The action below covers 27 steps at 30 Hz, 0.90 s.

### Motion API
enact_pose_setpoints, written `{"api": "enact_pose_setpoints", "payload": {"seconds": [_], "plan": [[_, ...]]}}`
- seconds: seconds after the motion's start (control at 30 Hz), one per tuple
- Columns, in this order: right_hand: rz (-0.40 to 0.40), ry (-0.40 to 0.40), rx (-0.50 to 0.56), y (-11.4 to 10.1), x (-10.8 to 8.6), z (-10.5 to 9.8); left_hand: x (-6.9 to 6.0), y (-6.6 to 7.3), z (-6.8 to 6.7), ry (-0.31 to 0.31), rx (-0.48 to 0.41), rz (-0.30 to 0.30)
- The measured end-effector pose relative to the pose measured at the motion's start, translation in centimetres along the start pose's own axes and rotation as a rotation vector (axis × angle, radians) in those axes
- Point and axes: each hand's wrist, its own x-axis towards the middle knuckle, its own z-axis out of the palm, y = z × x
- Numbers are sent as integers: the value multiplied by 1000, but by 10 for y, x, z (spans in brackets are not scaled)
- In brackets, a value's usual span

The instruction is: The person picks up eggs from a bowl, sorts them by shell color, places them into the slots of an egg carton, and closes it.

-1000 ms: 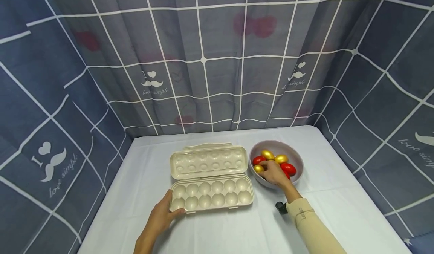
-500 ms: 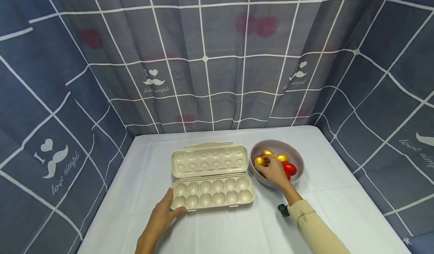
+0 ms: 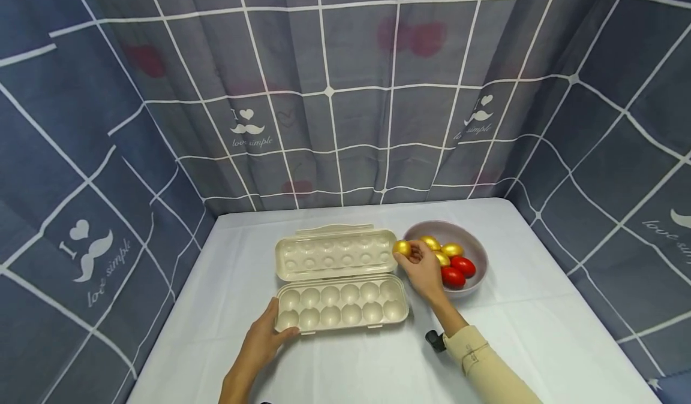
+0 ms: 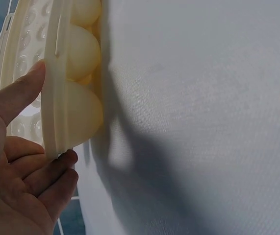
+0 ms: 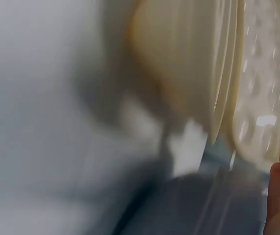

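Note:
A cream plastic egg carton (image 3: 340, 314) lies with its lid folded back, and the cups of its base hold nothing. My left hand (image 3: 261, 339) grips its left front corner; in the left wrist view the thumb (image 4: 28, 87) presses the rim and the fingers curl at the edge. Beside the bowl's left rim, my right hand (image 3: 423, 272) pinches a gold egg (image 3: 402, 248) clear of the bowl. The egg also shows at the edge of the right wrist view. Several gold eggs (image 3: 452, 249) and red eggs (image 3: 463, 265) sit in the pinkish-grey bowl (image 3: 477, 260).
White cloth covers the table (image 3: 345, 371). Grey-blue checked curtains (image 3: 345, 92) stand behind and on both sides. A small black device (image 3: 435, 340) juts from the right wrist. The carton's lid (image 3: 336, 253) lies close to the bowl.
My right hand has lifted the gold egg out of the bowl and moved left towards the carton lid. The left hand keeps its hold on the carton's corner.

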Motion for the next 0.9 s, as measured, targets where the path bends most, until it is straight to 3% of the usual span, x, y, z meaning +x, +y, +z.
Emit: {"api": "enact_pose_setpoints", "payload": {"seconds": [0.27,0.47,0.67,0.9], "plan": [[-36,-129,110,-9,-19,45,1,-1,1,1,-13,-15],[-83,-233,86,-10,-33,69,1,-1,1,1,-14,-24],[-115,-408,108,-5,-43,86,0,1,1,12,-1,-12],[-127,-496,-23,-3,-52,104,-1,1,0,17,-2,-16]]}}
